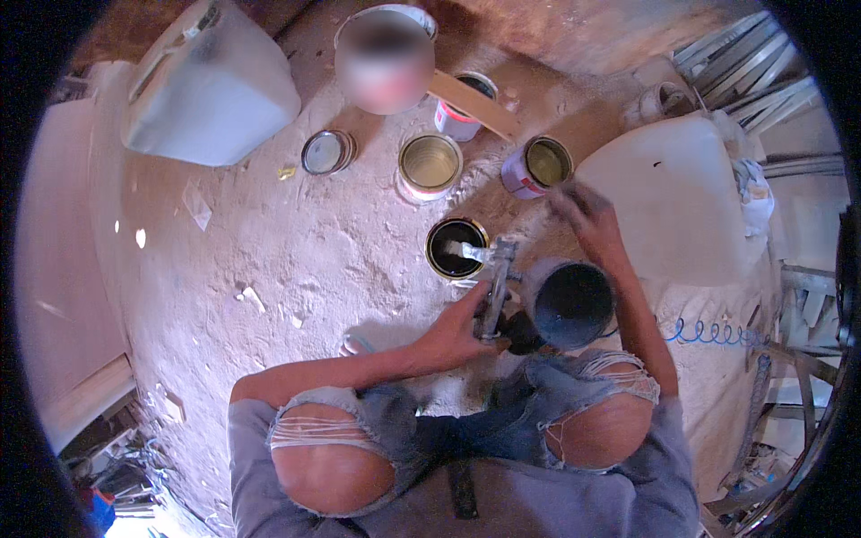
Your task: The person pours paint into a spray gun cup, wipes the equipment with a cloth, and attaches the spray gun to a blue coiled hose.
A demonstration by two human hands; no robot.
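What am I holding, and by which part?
Your left hand holds the spray gun by its metal body. Your right hand is blurred beside a paint can; I can't tell whether it holds anything.

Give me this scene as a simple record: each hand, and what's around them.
Left hand: holding a spray gun
Right hand: blurred, beside an open paint tin; contact unclear
Beside gun, right: wide dark cup
Beside gun, left: open tin of dark liquid
Far left: white jerrycan
Far right: large white container
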